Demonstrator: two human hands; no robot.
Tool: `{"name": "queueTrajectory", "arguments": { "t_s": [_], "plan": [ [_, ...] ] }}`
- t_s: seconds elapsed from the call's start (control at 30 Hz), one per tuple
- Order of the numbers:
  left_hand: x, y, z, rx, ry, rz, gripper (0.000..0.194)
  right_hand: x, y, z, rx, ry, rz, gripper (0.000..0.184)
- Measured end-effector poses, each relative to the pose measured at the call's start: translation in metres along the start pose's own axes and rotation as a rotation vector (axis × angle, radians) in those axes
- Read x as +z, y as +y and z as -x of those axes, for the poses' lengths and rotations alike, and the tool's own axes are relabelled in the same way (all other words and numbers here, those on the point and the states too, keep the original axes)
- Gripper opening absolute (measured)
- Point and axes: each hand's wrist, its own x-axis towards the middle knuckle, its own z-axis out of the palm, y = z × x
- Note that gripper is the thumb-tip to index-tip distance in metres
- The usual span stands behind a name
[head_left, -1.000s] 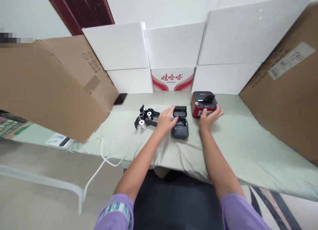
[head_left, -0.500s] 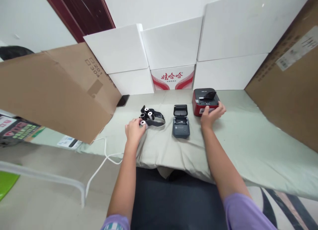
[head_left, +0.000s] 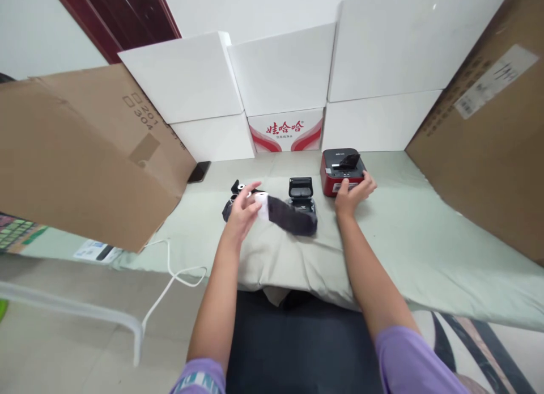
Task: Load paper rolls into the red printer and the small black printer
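My left hand (head_left: pixel 241 211) is closed on a white paper roll (head_left: pixel 262 204). A blurred piece of black wrap (head_left: pixel 293 218) trails from the roll to the right, across the front of the dark grey printer (head_left: pixel 301 189), whose lid stands open. More black wrap with another roll (head_left: pixel 236 188) lies just behind my left hand. My right hand (head_left: pixel 352 193) grips the front edge of the red printer (head_left: pixel 340 166), fingers on its label and thumb at its right side. Both printers sit on the pale green cloth (head_left: pixel 403 235).
Leaning cardboard sheets close in the left (head_left: pixel 85 156) and right (head_left: pixel 488 127) sides. White foam boxes (head_left: pixel 289 71) and a red-printed carton (head_left: pixel 284 130) wall off the back. A dark phone (head_left: pixel 199 171) lies by the left cardboard. A white cable (head_left: pixel 170 263) hangs off the front edge.
My left hand left the grey printer, reached left to the rolls, closed on one and now carries it right toward the printer, dragging black wrap. My right hand stayed on the red printer.
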Motion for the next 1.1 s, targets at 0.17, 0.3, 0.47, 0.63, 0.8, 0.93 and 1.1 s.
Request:
{"name": "queueTrajectory", "arguments": {
  "t_s": [0.17,0.3,0.47,0.63,0.8,0.93,1.1],
  "plan": [
    [0.047,-0.005,-0.044,-0.061,-0.382,-0.106,0.053,0.001,0.002,0.000,-0.034,0.019,0.005,0.057],
    [0.074,-0.015,-0.064,0.042,-0.422,-0.454,0.037,0.001,0.002,0.000,-0.039,0.021,0.051,0.052],
    [0.086,-0.023,-0.066,0.149,-0.403,-0.619,0.034,0.001,0.001,0.001,-0.043,0.001,0.159,0.050],
    [0.090,-0.035,-0.062,0.186,-0.360,-0.769,0.023,0.001,-0.001,0.000,-0.030,-0.017,0.137,0.051],
    [0.086,-0.033,-0.059,0.285,-0.161,-0.692,0.028,-0.002,-0.007,0.000,0.026,-0.056,0.108,0.053],
    [0.084,-0.030,-0.062,0.292,-0.007,-0.644,0.038,-0.003,-0.008,0.000,0.040,-0.063,0.081,0.055],
    [0.085,-0.029,-0.056,0.286,-0.104,-0.512,0.042,0.000,-0.003,0.000,0.027,-0.050,0.107,0.053]
  ]
}}
